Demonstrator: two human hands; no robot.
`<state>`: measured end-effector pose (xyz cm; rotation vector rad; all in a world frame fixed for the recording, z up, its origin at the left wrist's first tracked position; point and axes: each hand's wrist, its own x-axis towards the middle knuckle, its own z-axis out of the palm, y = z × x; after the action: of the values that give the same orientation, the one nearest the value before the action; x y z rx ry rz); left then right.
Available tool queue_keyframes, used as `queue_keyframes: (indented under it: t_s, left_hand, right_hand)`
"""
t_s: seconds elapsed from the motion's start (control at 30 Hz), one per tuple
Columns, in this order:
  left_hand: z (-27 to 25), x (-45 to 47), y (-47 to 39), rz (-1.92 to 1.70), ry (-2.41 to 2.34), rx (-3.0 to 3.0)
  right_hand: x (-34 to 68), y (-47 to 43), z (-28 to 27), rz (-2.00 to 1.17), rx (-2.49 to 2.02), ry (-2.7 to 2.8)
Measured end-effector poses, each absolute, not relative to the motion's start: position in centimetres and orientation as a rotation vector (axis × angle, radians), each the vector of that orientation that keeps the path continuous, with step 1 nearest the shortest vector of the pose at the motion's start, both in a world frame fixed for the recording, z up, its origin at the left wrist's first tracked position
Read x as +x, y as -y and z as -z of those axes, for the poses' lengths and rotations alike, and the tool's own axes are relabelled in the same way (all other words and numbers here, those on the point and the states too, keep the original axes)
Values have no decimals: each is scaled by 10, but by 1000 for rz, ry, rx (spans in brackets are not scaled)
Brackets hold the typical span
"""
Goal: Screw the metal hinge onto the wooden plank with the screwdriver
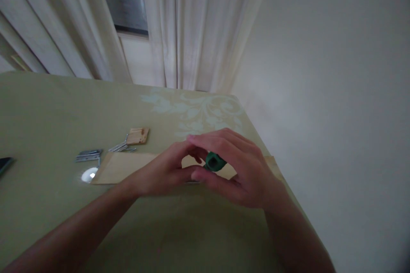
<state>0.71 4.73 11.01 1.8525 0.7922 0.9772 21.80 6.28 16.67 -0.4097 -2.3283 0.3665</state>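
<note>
A light wooden board (124, 167) lies flat across the table beneath both hands. My right hand (246, 168) curls around a green screwdriver (215, 161), whose handle end faces me; the shaft is hidden. Just left of it, my left hand (169, 168) is over the board with its fingers bent and thumb stretched toward the handle. What those fingers pinch, if anything, is hidden. A thin metal edge (192, 182) shows below the left thumb.
Left of the board lie metal hinges (89, 155), several screws (120, 147), a small wooden block (138, 135) and a shiny round white thing (89, 175). A dark flat object (4, 164) is at the far left. A wall (336, 115) borders the table's right edge.
</note>
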Motion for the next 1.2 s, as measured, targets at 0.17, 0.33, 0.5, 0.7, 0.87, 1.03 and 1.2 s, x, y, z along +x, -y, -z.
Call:
queue_keyframes:
  t_s: [0.17, 0.33, 0.5, 0.7, 0.87, 1.03, 1.2]
  left_hand:
    - [-110, 7, -45, -855, -800, 1910]
    - [-111, 10, -44, -831, -765, 1940]
    - [-105, 8, -46, -982, -826, 1973]
    - [-107, 8, -49, -848, -749, 1992]
    - [-110, 9, -48, -867, -760, 1962]
    - [-110, 10, -49, -918, -711, 1990]
    - [-107, 6, -50, -949, -715, 2007]
  right_hand:
    - [216, -63, -167, -372, -393, 2354]
    - [215, -64, -163, -343, -410, 2336]
    - [215, -64, -163, -335, -380, 2315]
    - [214, -62, -164, -403, -380, 2259]
    - [214, -62, -163, -417, -371, 2227]
    - [214, -61, -163, -430, -386, 2198]
    - [212, -61, -163, -445, -389, 2185]
